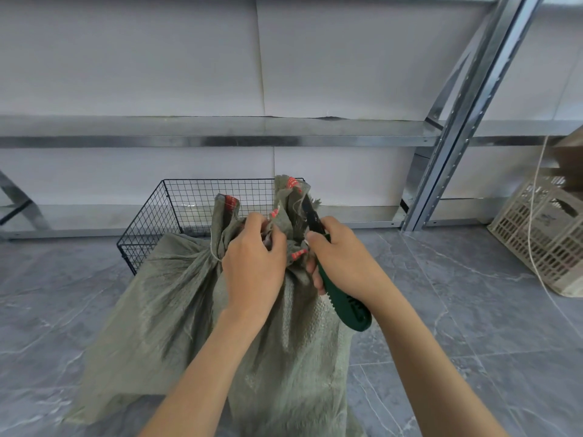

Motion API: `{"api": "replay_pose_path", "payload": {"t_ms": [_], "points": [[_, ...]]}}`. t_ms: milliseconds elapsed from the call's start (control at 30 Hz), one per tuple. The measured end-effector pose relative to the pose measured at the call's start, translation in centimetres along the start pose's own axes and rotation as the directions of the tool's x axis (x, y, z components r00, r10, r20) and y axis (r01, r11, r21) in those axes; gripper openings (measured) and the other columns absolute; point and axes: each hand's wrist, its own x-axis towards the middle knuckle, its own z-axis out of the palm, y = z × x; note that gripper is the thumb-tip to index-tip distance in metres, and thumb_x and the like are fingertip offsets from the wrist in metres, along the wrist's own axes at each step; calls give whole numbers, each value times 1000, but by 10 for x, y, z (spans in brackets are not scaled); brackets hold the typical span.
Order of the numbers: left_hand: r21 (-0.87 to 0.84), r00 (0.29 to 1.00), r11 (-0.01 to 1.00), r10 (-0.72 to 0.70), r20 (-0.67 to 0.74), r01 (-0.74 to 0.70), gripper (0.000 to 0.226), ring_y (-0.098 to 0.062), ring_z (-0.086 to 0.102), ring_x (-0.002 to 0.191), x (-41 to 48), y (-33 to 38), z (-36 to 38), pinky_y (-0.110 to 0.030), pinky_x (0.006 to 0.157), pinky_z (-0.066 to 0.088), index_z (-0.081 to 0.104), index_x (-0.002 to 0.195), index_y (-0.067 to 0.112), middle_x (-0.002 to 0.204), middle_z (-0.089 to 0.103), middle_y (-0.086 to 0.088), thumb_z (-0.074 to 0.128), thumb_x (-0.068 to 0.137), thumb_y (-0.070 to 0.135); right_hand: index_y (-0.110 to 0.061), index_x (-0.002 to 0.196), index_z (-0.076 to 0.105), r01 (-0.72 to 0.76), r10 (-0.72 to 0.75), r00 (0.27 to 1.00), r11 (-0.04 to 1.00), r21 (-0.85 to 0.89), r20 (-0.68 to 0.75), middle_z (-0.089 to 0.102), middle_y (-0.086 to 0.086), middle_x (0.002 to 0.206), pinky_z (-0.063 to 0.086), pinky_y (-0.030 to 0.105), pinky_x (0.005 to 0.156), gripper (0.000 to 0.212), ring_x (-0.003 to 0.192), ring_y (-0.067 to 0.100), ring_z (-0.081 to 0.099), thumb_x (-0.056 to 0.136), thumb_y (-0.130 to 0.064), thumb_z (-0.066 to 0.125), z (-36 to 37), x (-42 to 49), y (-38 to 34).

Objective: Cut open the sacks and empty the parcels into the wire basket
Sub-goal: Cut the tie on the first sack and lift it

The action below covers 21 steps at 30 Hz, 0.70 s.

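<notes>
Grey-green woven sack (284, 342) upright, neck bunched, before black wire basket (176, 203)

Wire basket (176, 209) on floor (473, 342), shelf rack (220, 141) just behind it. Tied sack (151, 310) lies before basket, touching its front edge. Second sack (290, 357) before basket's right end, neck up. Left grip (252, 266) on neck; right grip (344, 257) beside it, holding knife (344, 304). Crate (542, 244) well right of basket.

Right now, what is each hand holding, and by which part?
The left hand pinches the sack at its bunched neck. The right hand grips the knife by its green handle, blade at the neck.
</notes>
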Motion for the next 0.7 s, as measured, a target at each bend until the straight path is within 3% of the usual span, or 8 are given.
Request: {"api": "replay_pose_path", "payload": {"t_ms": [133, 267, 367, 467, 533, 633, 700], "points": [[-67, 997, 995, -73, 28, 75, 5, -24, 45, 64, -1, 5, 0, -35, 57, 30, 48, 90, 15, 66, 50, 5, 52, 91, 17, -10, 99, 49, 3, -1, 998, 999, 42, -66, 55, 7, 60, 42, 27, 41, 9, 39, 18, 47, 99, -17, 43, -2, 1, 1], [-100, 982, 979, -168, 87, 176, 18, -4, 42, 58, -1, 10, -4, -33, 56, 30, 44, 106, 18, 69, 45, 13, 49, 91, 11, -14, 94, 54, 51, -43, 958, 998, 23, -283, 58, 4, 65, 49, 36, 49, 2, 46, 17, 50, 94, -16, 53, -11, 13, 2], [-134, 970, 965, -211, 124, 227, 33, -17, 49, 53, 2, 7, -6, -38, 55, 43, 41, 119, 22, 72, 50, 10, 48, 89, 8, -17, 100, 51, 68, -95, 887, 995, -76, -451, 59, 4, 79, 51, 39, 62, 19, 60, 19, 54, 89, -28, 63, -21, 36, 0], [-124, 964, 962, -223, 146, 241, 43, -22, 49, 56, 5, -2, -4, -39, 56, 43, 39, 125, 25, 66, 52, 2, 46, 87, 5, -16, 103, 49, 14, -87, 914, 983, -182, -397, 61, 2, 90, 55, 43, 72, 41, 76, 24, 62, 80, -43, 69, -22, 58, -3], [-117, 964, 965, -216, 153, 235, 47, -24, 46, 58, 7, -6, -4, -37, 55, 39, 40, 127, 26, 64, 50, -1, 43, 87, 1, -16, 100, 51, -42, -36, 949, 970, -240, -314, 61, 2, 91, 56, 44, 73, 42, 79, 25, 63, 76, -45, 71, -16, 70, -2], [-91, 965, 971, -205, 162, 222, 43, -32, 54, 70, 10, -11, -7, -36, 59, 40, 47, 123, 25, 80, 58, -5, 39, 88, 1, -11, 78, 53, -56, 3, 977, 968, -246, -211, 59, 5, 68, 54, 38, 61, 22, 57, 22, 56, 79, -25, 70, -9, 79, 1], [-24, 950, 970, -231, 208, 241, 31, -30, 59, 87, 14, -9, -11, -40, 71, 47, 50, 119, 25, 103, 58, -2, 41, 92, 14, -7, 75, 54, -71, 25, 981, 969, -235, -192, 55, 8, 57, 48, 26, 48, 12, 44, 19, 51, 84, -12, 60, -8, 79, 3]]}}
